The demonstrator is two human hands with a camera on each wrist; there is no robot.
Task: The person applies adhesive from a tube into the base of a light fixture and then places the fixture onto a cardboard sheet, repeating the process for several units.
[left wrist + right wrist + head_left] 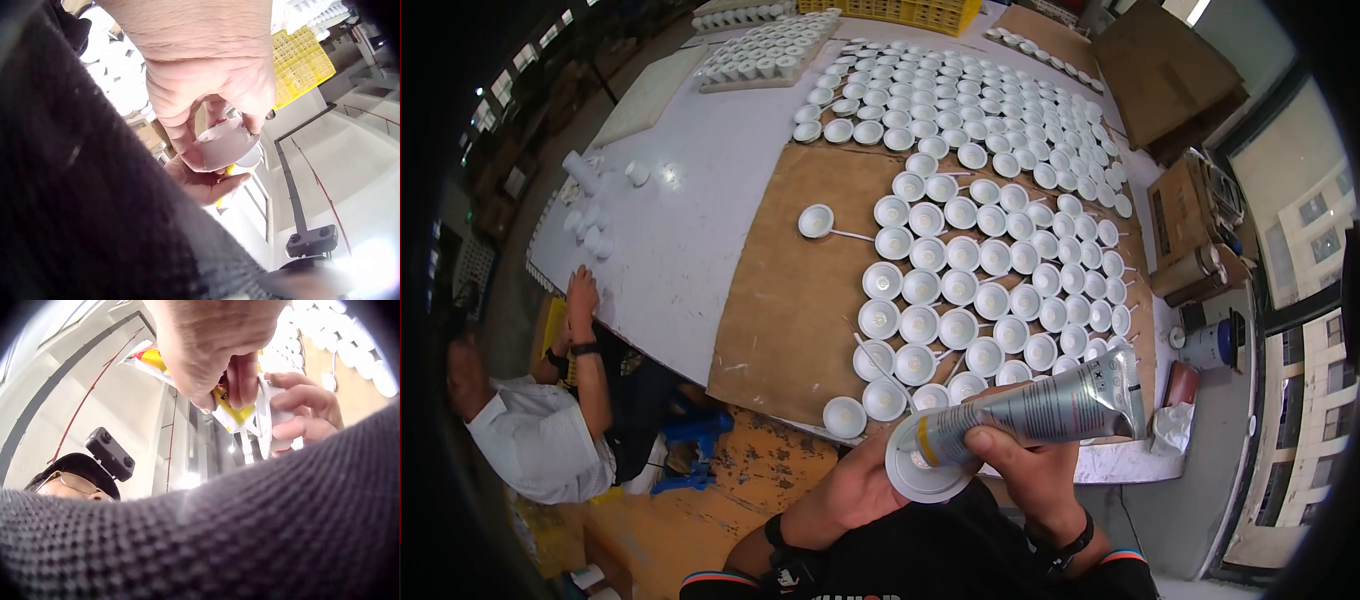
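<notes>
Low in the head view, my left hand [855, 492] holds a white round lamp housing [930, 487] by its edge, its open side facing up. My right hand [1040, 478] grips a silver squeeze tube [1040, 408] with a yellow band, tilted so its nozzle end dips into the housing. Where the nozzle meets the inside is hidden by the tube. From the left wrist, the fingers curl round the housing's rim [228, 144]. In the right wrist view, the tube [234, 415] is pinched between thumb and fingers, right at the housing's flange [265, 425].
Rows of similar white housings [925, 285], several with short cables, cover the brown cardboard [780, 290] on the table. One housing [816, 221] sits apart at left. Another person [550, 430] sits at the table's left edge. A yellow crate [890, 12] stands behind.
</notes>
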